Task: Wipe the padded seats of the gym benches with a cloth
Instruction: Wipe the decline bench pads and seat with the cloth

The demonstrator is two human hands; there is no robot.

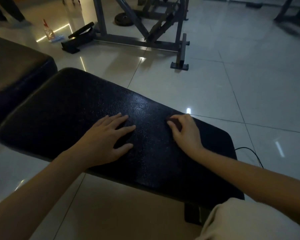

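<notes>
On padded seat (76, 104), right hand (185, 134) holding cloth (173, 123)

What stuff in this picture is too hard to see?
Head view, all of it dim:
Dark wad under the right hand: fingers cover it; cloth or not, unclear.
Bottle: far, blurred, label unreadable.
Second bench: cut off by the left edge.
</notes>
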